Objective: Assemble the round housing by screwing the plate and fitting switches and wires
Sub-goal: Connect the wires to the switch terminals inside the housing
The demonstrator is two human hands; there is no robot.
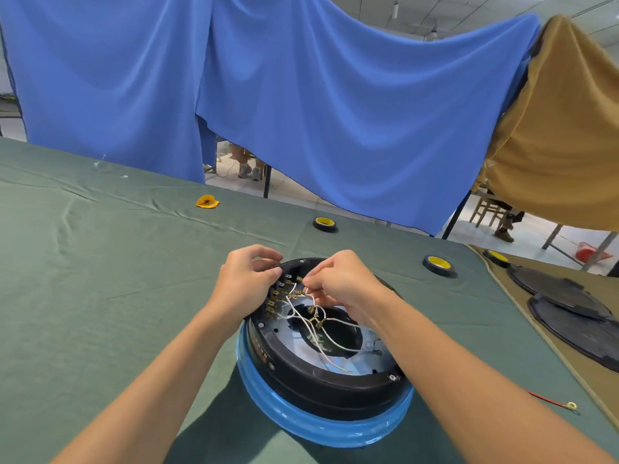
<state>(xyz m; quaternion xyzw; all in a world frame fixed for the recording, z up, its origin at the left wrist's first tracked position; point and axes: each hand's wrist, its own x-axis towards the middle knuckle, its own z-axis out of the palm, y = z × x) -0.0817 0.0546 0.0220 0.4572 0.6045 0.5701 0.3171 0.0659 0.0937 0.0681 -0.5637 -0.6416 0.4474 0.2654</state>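
Note:
The round housing (311, 386) is black with a blue lower band and lies upside down on the green cloth. A silvery plate (375, 346) with a dark centre hole sits inside it. Several white wires (308, 326) with brass terminals cross the opening. A row of switches (281, 296) with brass tabs lines the far-left inner wall. My left hand (248, 283) grips the housing rim at the switches. My right hand (341, 279) pinches a white wire's brass terminal next to the switch tabs.
Two black tape rolls with yellow cores (324, 224) (437, 264) lie beyond the housing, a third (496, 257) on the tan cloth. Black round covers (569, 309) lie at the right. A red wire with a ring terminal (552, 399) and a yellow scrap (207, 201) also lie about.

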